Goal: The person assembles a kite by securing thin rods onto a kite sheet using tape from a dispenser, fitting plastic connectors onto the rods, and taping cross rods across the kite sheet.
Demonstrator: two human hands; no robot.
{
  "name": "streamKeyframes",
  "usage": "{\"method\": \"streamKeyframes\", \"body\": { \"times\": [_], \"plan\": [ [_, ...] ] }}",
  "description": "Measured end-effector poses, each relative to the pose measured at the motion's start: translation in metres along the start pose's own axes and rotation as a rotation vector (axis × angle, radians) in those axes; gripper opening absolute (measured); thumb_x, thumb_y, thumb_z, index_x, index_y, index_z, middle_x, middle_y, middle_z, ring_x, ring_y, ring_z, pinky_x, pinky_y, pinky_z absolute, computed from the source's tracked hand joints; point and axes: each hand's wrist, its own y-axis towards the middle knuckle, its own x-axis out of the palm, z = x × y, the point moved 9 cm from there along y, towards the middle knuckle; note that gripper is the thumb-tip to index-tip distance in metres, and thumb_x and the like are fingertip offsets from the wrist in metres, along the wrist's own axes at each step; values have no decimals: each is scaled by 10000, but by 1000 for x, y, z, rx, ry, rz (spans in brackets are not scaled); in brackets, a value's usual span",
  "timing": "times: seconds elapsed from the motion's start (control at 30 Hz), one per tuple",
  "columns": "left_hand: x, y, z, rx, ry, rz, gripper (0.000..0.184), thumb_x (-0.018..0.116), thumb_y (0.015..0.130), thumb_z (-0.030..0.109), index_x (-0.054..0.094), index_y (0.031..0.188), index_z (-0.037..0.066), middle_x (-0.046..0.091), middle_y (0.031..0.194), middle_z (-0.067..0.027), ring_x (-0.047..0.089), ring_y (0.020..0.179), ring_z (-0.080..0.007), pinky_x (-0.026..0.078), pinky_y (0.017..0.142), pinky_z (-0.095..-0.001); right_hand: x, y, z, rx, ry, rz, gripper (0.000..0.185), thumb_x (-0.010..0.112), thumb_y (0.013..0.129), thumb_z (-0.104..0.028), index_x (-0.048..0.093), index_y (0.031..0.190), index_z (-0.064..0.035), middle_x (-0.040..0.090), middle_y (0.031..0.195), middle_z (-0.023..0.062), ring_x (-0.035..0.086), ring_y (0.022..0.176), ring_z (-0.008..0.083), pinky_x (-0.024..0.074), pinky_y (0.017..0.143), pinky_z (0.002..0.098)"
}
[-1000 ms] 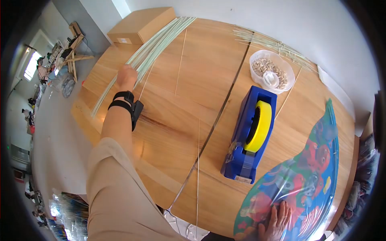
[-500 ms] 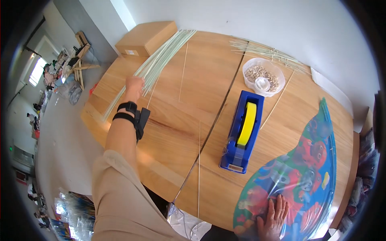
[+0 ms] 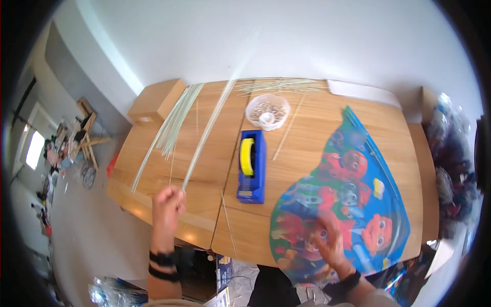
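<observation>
My left hand (image 3: 169, 203) is closed on a thin pale rod (image 3: 208, 128), which slants up and away past the table's back edge. The rod is blurred by motion, so I cannot tell whether it is one or more. Behind it lies a bundle of similar pale rods (image 3: 177, 120). My right hand (image 3: 331, 240), blurred, is over a glossy plastic sheet (image 3: 353, 192) printed with cartoon figures, its thumb and fingers apart and holding nothing. Whether it touches the sheet I cannot tell. Left of the sheet stands a blue tape dispenser (image 3: 259, 174) with a yellow core.
A clear tub (image 3: 268, 111) of small pale pieces stands behind the dispenser. More thin rods (image 3: 281, 86) lie along the back edge, and a cardboard box (image 3: 156, 101) sits at the back left. Plastic-wrapped goods (image 3: 450, 153) are at the right.
My left hand has come back from the bundle toward the near edge with a pale rod. My right hand no longer lies flat on the sheet. The view has shifted right.
</observation>
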Motion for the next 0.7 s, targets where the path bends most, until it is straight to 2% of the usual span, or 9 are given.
{"method": "streamKeyframes", "body": {
  "times": [0.07, 0.2, 0.27, 0.33, 0.4, 0.47, 0.57, 0.6, 0.7],
  "plan": [
    [28, -51, -18, -89, -8, -50, 82, 569, 821, 60, 551, 743, 42, 503, 625, 7, 437, 520, -53, 325, 461, -186, -4, 22, 9, 360, 614, 23, 446, 657, 816, -203, 526, 1156, 54, 621, 1032, 151, 602, 915, 223, 481, 746, 311],
    [84, -145, -67, -282, -172, -127, 78, 548, 844, 46, 545, 776, 9, 517, 630, -36, 463, 522, -106, 360, 481, -227, -19, 93, -14, 215, 411, -213, 274, 555, 863, -151, 602, 1019, 70, 657, 807, 86, 603, 694, 131, 478, 621, 266],
    [97, -179, -87, -316, -221, -137, 82, 542, 849, 43, 548, 778, 2, 519, 630, -44, 469, 527, -115, 366, 491, -234, -19, 132, -13, 60, 128, -188, 271, 595, 804, -176, 612, 926, 65, 637, 746, 165, 626, 661, 202, 482, 592, 314],
    [103, -200, -101, -312, -300, -122, 86, 531, 856, 33, 549, 791, -21, 522, 639, -68, 472, 543, -135, 372, 507, -251, -9, 171, -4, -21, 40, -118, 238, 614, 761, -168, 619, 875, 41, 619, 738, 203, 639, 670, 257, 494, 601, 340],
    [103, -214, -111, -345, -326, -112, 85, 529, 856, 27, 547, 797, -31, 523, 644, -80, 472, 552, -143, 370, 508, -257, 7, 204, 6, 45, 138, -101, 248, 612, 755, -166, 627, 904, 32, 625, 811, 223, 639, 748, 321, 503, 654, 381],
    [102, -220, -114, -347, -370, -111, 82, 531, 853, 17, 543, 798, -43, 519, 653, -99, 463, 563, -152, 362, 506, -266, 25, 239, 14, 17, 45, -40, 298, 618, 744, -150, 614, 967, 48, 623, 907, 239, 624, 860, 350, 497, 739, 409],
    [96, -220, -119, -348, -407, -96, 85, 526, 846, 12, 545, 786, -45, 532, 671, -108, 475, 566, -149, 370, 510, -269, 54, 282, 18, -64, 20, 30, 342, 619, 734, -130, 599, 1028, 43, 615, 974, 240, 602, 924, 361, 486, 794, 411],
    [92, -220, -121, -386, -295, -114, 79, 572, 866, 59, 554, 833, -11, 549, 694, -76, 501, 594, -139, 412, 561, -259, 61, 292, 15, -88, 12, 53, 359, 619, 730, -123, 594, 1048, 41, 612, 996, 240, 594, 945, 365, 483, 813, 412],
    [87, -215, -129, -391, -287, -78, 109, 569, 869, 59, 554, 796, -21, 535, 688, -66, 483, 586, -133, 403, 558, -257, 79, 321, 9, -69, -114, 77, 405, 618, 715, -94, 585, 1111, -15, 615, 1024, 223, 584, 975, 365, 479, 837, 409]
  ]
}}
